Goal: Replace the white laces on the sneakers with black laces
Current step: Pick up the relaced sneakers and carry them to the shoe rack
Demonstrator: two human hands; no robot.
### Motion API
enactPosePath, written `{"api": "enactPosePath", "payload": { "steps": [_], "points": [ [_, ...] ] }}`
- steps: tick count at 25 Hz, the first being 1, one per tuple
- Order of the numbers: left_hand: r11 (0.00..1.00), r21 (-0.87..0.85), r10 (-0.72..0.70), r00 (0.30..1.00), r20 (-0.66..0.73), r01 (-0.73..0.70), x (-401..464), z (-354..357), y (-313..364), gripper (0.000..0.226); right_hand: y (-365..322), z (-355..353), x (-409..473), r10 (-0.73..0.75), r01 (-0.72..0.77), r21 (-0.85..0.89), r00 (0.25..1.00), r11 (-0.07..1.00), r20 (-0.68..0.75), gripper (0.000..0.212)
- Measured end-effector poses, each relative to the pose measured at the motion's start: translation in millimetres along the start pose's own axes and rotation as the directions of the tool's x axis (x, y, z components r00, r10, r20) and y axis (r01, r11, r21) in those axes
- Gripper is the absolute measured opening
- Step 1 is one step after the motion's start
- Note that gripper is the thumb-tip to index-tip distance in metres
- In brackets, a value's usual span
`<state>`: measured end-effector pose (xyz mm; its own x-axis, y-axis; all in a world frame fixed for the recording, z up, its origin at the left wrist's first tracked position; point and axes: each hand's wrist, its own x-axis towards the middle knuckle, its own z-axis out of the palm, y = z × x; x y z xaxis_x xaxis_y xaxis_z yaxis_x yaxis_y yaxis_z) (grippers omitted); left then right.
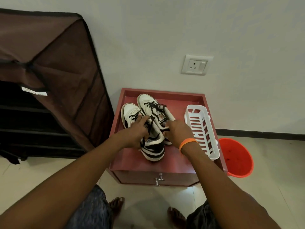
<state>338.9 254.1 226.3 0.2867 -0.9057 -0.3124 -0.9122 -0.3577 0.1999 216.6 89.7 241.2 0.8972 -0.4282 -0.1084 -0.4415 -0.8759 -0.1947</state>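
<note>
Two white-and-black sneakers stand side by side on a low maroon cabinet top (173,162), toes toward the wall. Both carry black laces. My left hand (133,133) grips the left sneaker (153,146) around its collar, fingers over the black laces (134,115). My right hand (177,131), with an orange wristband, holds the right sneaker (148,101) at its inner side near the tongue label. No white laces are in view.
A white slotted plastic basket (202,129) lies on the cabinet's right side. An orange bucket (236,157) stands on the floor to the right. A brown fabric shoe rack (49,76) fills the left. A wall socket (195,64) is above. My bare feet are below.
</note>
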Motion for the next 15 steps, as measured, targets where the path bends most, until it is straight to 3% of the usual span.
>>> {"api": "enactPosePath", "payload": {
  "steps": [5, 7, 10, 12, 15],
  "points": [
    [0.994, 0.096, 0.039, 0.999, 0.029, -0.041, -25, -8, 0, 0.028, -20, 9, -53, 0.066, -0.068, 0.083, 0.997, 0.994, 0.032, 0.023],
    [0.999, 0.017, 0.031, 0.998, -0.057, -0.030, -37, -6, -2, 0.038, -22, 10, -67, 0.072, -0.072, 0.124, 0.997, 0.990, 0.003, 0.022],
    [0.988, -0.156, -0.032, 0.965, -0.259, -0.009, -58, -11, 1, 0.027, -21, 6, -70, 0.062, -0.054, 0.230, 0.998, 0.972, -0.030, 0.020],
    [0.967, -0.255, -0.084, 0.948, -0.306, 0.004, -64, -21, 8, 0.018, -27, 4, -65, 0.016, 0.017, 0.323, 0.995, 0.946, -0.099, 0.010],
    [0.937, -0.339, -0.201, 0.924, -0.324, 0.085, -50, -28, 28, 0.012, -38, 2, -58, -0.059, 0.128, 0.353, 0.978, 0.927, -0.199, 0.015]
  ]
}}
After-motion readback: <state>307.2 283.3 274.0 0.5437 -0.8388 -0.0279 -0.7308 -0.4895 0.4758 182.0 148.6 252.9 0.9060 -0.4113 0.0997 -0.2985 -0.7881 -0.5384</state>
